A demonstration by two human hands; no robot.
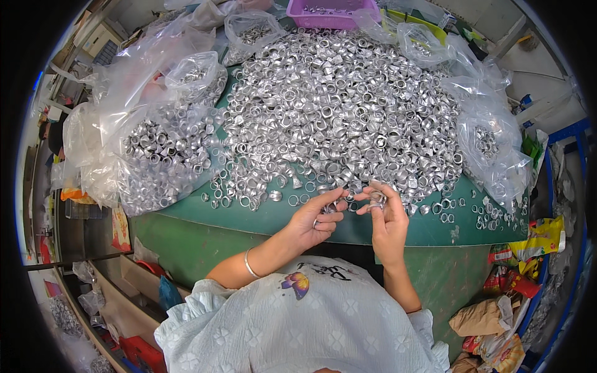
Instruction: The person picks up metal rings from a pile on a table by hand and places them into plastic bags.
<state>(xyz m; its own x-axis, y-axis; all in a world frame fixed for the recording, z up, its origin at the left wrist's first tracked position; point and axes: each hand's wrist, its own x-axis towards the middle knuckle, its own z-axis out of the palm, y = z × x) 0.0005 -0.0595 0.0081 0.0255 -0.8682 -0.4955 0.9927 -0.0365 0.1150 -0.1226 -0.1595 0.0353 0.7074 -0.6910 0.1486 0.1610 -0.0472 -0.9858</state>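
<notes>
A wide heap of silver metal rings (336, 105) covers the green table (205, 214) in front of me. At its near edge my left hand (317, 217) is closed, with a few rings held in its curled fingers. Beside it, my right hand (387, 221) pinches a silver ring (377, 199) between thumb and fingers. The fingertips of both hands come close together just over the table's front edge. Parts of the rings in the left hand are hidden by the fingers.
Clear plastic bags of rings lie at the left (168, 143) and at the right (488, 146). A purple basket (333, 18) stands behind the heap, with a yellow-green tray (413, 22) beside it. Loose rings (497, 214) lie near the right corner. Colourful packages (538, 242) flank a blue frame.
</notes>
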